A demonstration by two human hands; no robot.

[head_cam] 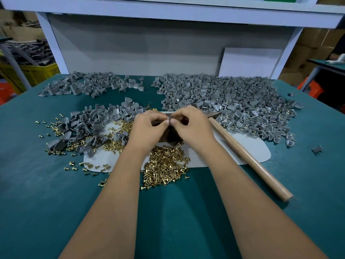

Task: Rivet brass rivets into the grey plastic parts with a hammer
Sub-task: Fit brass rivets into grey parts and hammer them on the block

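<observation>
While pinched between both hands' fingers (169, 122) — grey part (168, 119).

Two hands (149, 128) (194, 126) are held together at the middle of the table (37, 202), over a block (171, 136) set on a sheet (257, 152). A rivet pile (166, 167) is spread just near of the block, on the sheet's near edge. A parts pile (97, 124) mixed with rivets lies to the left, a larger heap (233, 101) to the far right, a third (89, 85) at far left. A hammer (248, 156) is laid right of the hands, its handle running near-right.
</observation>
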